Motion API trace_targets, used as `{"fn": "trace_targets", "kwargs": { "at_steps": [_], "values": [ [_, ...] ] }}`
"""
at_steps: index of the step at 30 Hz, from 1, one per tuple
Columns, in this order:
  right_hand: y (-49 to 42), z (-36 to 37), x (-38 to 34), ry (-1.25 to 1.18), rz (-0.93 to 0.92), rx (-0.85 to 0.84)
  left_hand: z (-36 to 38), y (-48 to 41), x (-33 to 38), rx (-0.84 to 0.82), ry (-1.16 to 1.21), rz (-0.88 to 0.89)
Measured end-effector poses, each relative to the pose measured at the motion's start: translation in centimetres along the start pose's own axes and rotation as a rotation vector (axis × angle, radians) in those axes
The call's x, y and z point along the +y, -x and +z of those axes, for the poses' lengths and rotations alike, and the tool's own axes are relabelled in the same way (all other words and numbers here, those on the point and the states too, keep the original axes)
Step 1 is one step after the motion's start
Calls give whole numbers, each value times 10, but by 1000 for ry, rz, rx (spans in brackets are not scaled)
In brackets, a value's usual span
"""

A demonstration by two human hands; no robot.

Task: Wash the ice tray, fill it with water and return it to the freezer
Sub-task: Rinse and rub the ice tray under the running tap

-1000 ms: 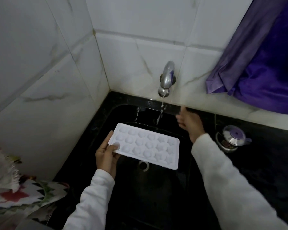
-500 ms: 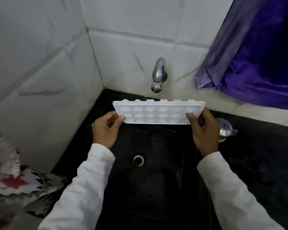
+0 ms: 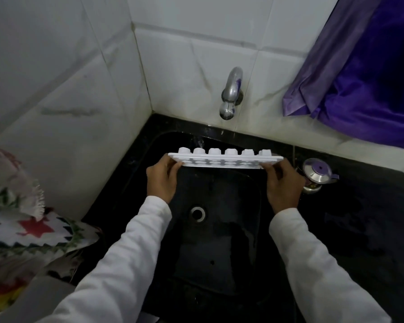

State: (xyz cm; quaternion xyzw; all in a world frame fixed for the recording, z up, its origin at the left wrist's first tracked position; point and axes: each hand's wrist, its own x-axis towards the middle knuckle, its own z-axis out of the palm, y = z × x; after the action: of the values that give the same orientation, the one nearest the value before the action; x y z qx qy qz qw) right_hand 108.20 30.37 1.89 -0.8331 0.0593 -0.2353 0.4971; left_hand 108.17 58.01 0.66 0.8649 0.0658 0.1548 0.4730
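The white plastic ice tray [image 3: 224,159] hangs over the back of the black sink [image 3: 219,241], tipped up on its long edge so the bumps of its cups face the wall. My left hand [image 3: 162,180] grips its left end. My right hand [image 3: 283,185] grips its right end. The chrome tap [image 3: 230,94] juts from the tiled wall just above and behind the tray. No stream falls from its spout; a few drops show below it.
A small steel pot with a purple-knobbed lid [image 3: 317,174] stands on the black counter right of the sink. A purple curtain [image 3: 364,73] hangs at the upper right. Patterned cloth [image 3: 21,224] lies at the left, against the tiled side wall. The drain [image 3: 198,213] is uncovered.
My right hand left the tap and took the tray's right end. The stream stopped. Both hands have since tipped the tray from facing me to almost edge-on, lower over the sink.
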Motion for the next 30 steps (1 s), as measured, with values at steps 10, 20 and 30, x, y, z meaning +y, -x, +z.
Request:
{"fn": "trace_targets", "kwargs": {
  "at_steps": [10, 20, 30],
  "values": [
    [25, -6, 12, 100, 56, -92, -2, 12, -1, -59, -42, 25],
    [30, -11, 19, 203, 124, -160, 2, 31, -1, -78, -36, -39],
    [41, -21, 15, 160, 5, -11, 0, 50, 16, 64, -29, 91]
  ]
}}
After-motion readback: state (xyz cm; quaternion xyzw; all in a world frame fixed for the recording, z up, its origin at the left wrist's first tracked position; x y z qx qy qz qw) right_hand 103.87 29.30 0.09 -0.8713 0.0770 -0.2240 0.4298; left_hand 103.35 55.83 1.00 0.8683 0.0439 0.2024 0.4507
